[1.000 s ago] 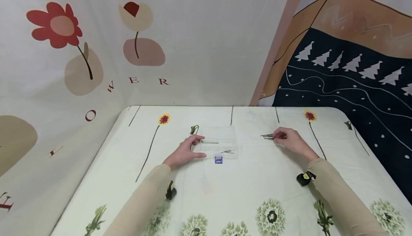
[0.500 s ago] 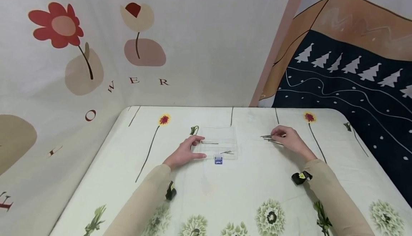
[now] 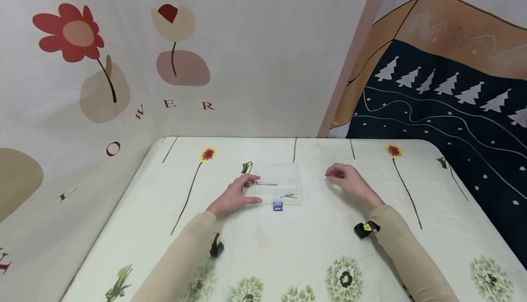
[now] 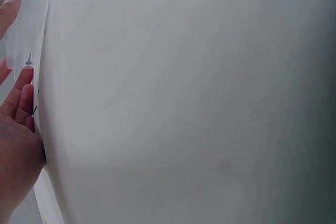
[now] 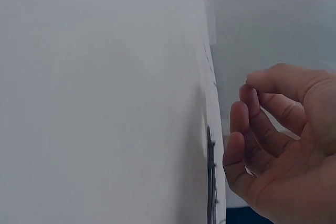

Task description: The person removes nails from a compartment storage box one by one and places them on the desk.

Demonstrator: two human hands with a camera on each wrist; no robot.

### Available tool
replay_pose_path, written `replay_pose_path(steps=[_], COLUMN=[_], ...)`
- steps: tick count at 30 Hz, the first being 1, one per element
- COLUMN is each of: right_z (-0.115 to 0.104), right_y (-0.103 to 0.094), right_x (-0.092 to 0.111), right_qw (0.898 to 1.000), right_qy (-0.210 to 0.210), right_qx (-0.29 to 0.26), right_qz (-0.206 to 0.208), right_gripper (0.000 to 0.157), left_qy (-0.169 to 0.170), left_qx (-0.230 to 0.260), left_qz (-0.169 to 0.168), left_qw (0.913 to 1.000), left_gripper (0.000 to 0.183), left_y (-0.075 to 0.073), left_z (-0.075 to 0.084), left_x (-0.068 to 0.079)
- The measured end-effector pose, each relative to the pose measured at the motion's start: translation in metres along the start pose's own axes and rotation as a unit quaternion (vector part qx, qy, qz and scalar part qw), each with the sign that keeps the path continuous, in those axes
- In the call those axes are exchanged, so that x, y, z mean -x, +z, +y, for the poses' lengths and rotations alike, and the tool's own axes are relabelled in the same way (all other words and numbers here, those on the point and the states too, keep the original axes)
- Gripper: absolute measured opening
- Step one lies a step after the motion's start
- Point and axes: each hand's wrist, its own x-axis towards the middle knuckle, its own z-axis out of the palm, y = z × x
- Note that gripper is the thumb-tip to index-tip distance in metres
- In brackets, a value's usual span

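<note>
My left hand (image 3: pixel 232 196) grips the left end of a clear plastic box (image 3: pixel 284 171), thumb at the near side and fingers at the far side. Inside lie one long thin nail-like piece (image 3: pixel 266 184) and a few thin grey pieces (image 3: pixel 289 196) in the near right part. A blue label (image 3: pixel 277 206) shows at the near edge. To the box's right, my right hand (image 3: pixel 350 183) hovers low with fingers curled, thumb and index tips together; I cannot tell whether something tiny is between them. Dark thin pieces (image 5: pixel 211 177) lie close beside it in the right wrist view.
A white flower-printed cloth (image 3: pixel 263 247) covers the table. Printed fabric (image 3: pixel 263 64) hangs behind and to the left, and a dark tree-patterned cloth (image 3: pixel 432 105) hangs at the right. Black wrist cameras (image 3: pixel 364 229) sit on both sleeves.
My right hand has moved left toward the box, away from where it handled the thin grey pieces; those no longer show in the head view. My left hand stays on the box.
</note>
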Motion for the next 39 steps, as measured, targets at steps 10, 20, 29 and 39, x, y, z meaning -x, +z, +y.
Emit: replay_pose_path(steps=[10, 20, 29, 39], right_z=[-0.021, -0.04, -0.051, -0.065], right_y=[0.024, 0.04, 0.052, 0.065], right_x=[-0.008, -0.015, -0.02, -0.023], right_qw=[0.999, 0.998, 0.996, 0.994], right_qy=[-0.024, -0.038, -0.063, -0.072], right_qx=[-0.022, -0.041, -0.061, -0.066], right_qz=[-0.016, -0.033, -0.03, -0.045], right_gripper=[0.008, 0.011, 0.009, 0.009], left_qy=[0.001, -0.001, 0.0, -0.001], left_qx=[-0.007, -0.009, -0.005, -0.007], left_qz=[-0.002, -0.004, -0.003, -0.004], left_qw=[1.0, 1.0, 1.0, 1.0], left_gripper=[0.068, 0.068, 0.068, 0.067], left_y=[0.0, 0.0, -0.001, -0.001], left_z=[-0.002, -0.002, -0.001, 0.0], left_x=[-0.002, -0.002, -0.002, 0.0])
